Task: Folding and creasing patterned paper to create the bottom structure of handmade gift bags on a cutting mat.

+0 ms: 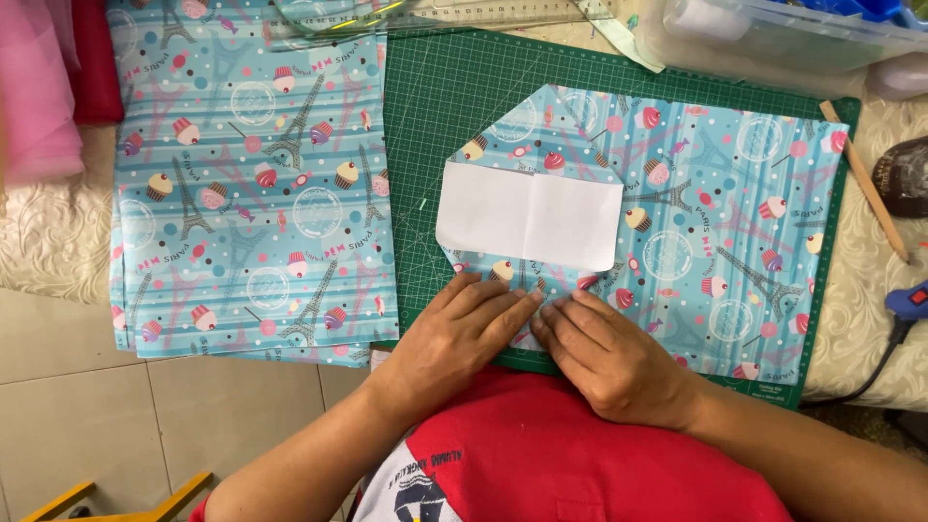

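A sheet of blue patterned paper point(715, 213) with towers and cupcakes lies on a green cutting mat point(435, 106). Its left end is folded into a point, showing a white underside flap point(532, 217). My left hand point(454, 333) and my right hand point(604, 353) press flat on the near folded corner of the sheet, fingertips meeting at the fold. Neither hand grips anything.
A stack of the same patterned paper point(251, 184) lies left of the mat. A clear ruler point(483, 12) and a clear plastic box point(773, 39) sit at the back. A wooden stick point(865, 184) and a blue glue gun point(909, 302) are at the right. Pink fabric point(39, 87) is far left.
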